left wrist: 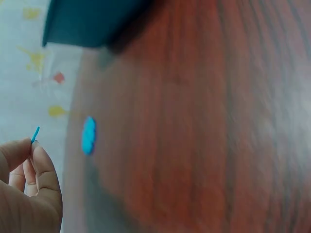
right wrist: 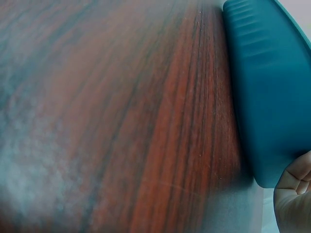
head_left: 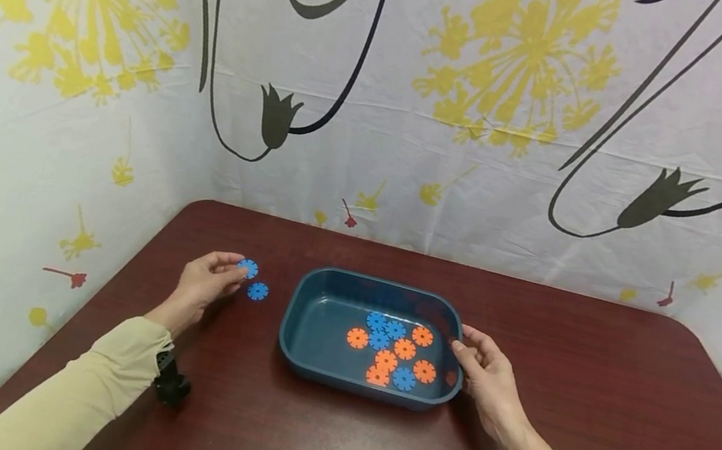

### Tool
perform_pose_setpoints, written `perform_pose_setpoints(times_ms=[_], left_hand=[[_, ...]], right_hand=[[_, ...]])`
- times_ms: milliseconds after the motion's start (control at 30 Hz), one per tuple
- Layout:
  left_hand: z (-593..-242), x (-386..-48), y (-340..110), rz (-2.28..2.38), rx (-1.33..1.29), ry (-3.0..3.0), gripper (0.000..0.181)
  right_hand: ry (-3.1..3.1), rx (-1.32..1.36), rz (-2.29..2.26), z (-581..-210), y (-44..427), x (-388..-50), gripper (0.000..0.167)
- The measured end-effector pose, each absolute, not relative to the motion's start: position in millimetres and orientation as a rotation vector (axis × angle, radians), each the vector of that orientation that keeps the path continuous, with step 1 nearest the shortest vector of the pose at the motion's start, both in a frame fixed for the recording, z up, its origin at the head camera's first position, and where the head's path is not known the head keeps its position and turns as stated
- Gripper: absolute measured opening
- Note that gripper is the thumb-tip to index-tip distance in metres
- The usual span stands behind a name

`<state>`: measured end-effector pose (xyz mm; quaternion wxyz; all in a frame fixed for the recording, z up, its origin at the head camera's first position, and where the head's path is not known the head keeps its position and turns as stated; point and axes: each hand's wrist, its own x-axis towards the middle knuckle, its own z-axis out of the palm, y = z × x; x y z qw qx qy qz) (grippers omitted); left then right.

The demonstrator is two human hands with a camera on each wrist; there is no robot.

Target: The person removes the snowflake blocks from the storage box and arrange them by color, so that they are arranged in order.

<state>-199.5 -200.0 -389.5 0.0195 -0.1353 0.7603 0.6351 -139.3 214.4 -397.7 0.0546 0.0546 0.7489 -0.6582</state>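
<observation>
Two hands, two grips: left hand (head_left: 201, 287) pinches a blue disc (head_left: 248, 268) beyond the tray's nine o'clock side; right hand (head_left: 488, 380) clasps the tray (head_left: 317, 354) by its three o'clock end, thumb over the rim.
Blue discs: six; one pinched, a loose disc (head_left: 258, 290) on the table (head_left: 328, 446) at its five o'clock, four in the tray.
Orange discs (head_left: 425, 371): six, all in the tray; an orange patch on its four o'clock wall is probably a reflection.
Disc handling: looks light, thin and stiff, perhaps slick lying flat; best taken edge-on by the notches.
Tray handling: one, seemingly rigid and smooth; the rim offers the surest hold.
</observation>
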Motion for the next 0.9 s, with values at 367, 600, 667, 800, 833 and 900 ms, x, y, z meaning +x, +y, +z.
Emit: perform_pose_setpoints(times_ms=[367, 600, 667, 800, 833, 900], left_hand=[[-404.6, -198.4, -216.7, 1.845, -0.443, 2.484, 0.040], [-408.7, -197.6, -220.4, 1.727, -0.411, 2.579, 0.037], [-409.9, -197.7, -220.6, 1.695, -0.387, 2.615, 0.035], [-412.0, -198.7, -220.3, 1.617, -0.348, 2.697, 0.033], [-412.2, -199.0, -219.9, 1.593, -0.341, 2.723, 0.032], [-412.6, -199.8, -219.1, 1.536, -0.331, 2.777, 0.031]], right_hand=[[2.274, 0.165, -2.001, -398.4, 215.5, -139.0, 0.052], [2.283, 0.169, -1.991, -398.9, 215.2, -139.4, 0.052], [2.283, 0.174, -1.988, -398.7, 215.0, -139.4, 0.052], [2.281, 0.183, -1.988, -398.2, 214.4, -139.2, 0.051], [2.280, 0.184, -1.990, -398.1, 214.3, -139.1, 0.050], [2.277, 0.185, -1.994, -397.8, 214.1, -139.0, 0.050]])
